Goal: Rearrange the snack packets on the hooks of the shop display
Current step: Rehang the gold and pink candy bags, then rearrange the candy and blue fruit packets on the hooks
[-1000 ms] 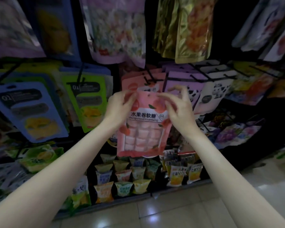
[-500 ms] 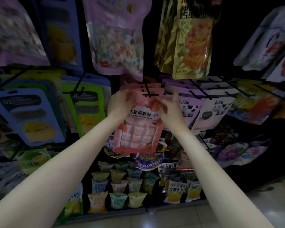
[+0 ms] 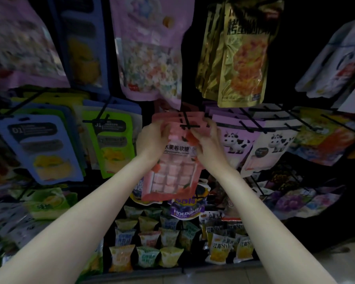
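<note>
Midway, both hands, left and right, pinch the pink packet at centre frame's hook; whether threaded, unclear.

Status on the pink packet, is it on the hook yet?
Done: pink packets already hang on the black hook. In hand: left hand and right hand grip the top of the pink candy packet at the hook's tip. Left: whether the hole is threaded is unclear; release not yet done.

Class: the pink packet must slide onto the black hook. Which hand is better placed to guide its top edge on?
Right hand: its fingers pinch the pink packet just under the black hook. The left hand grips the side edge.
</note>
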The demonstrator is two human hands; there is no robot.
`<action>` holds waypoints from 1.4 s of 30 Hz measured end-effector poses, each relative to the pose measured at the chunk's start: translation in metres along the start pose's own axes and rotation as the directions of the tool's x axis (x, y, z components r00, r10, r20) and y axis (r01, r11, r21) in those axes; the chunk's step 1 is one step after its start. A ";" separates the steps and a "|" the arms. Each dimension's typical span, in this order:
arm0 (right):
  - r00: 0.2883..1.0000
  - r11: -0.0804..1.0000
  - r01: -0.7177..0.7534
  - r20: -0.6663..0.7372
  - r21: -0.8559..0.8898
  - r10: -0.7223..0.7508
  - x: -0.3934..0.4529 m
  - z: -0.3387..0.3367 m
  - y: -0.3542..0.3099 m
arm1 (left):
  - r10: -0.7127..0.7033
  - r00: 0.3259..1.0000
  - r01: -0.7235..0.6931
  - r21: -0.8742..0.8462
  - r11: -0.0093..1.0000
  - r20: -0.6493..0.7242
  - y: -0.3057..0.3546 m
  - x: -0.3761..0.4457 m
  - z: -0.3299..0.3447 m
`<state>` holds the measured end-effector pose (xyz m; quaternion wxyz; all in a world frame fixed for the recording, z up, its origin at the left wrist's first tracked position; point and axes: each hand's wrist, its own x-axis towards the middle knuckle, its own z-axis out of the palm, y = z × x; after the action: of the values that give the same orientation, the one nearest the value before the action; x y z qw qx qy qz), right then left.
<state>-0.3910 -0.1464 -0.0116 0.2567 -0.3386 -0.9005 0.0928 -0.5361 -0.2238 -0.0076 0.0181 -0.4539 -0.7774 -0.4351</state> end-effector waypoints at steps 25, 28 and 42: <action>0.950 0.643 -0.310 0.206 0.700 0.233 0.040 0.110 -0.132 | 0.027 1.000 -0.023 0.224 0.974 -0.013 -0.123 -0.070 -0.139; 0.916 0.600 -0.387 0.218 0.700 0.337 0.047 0.120 -0.141 | 0.055 0.998 -0.061 0.143 0.988 0.043 -0.134 -0.065 -0.159; 0.860 0.722 -0.442 0.023 0.532 0.509 0.009 0.088 -0.182 | 0.317 0.942 -0.317 -0.020 0.948 0.114 -0.156 -0.048 -0.223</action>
<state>-0.5447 -0.2770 -0.0206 0.3613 -0.4814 -0.7057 0.3738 -0.7024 -0.4442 0.0074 0.0423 -0.5975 -0.6938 -0.3999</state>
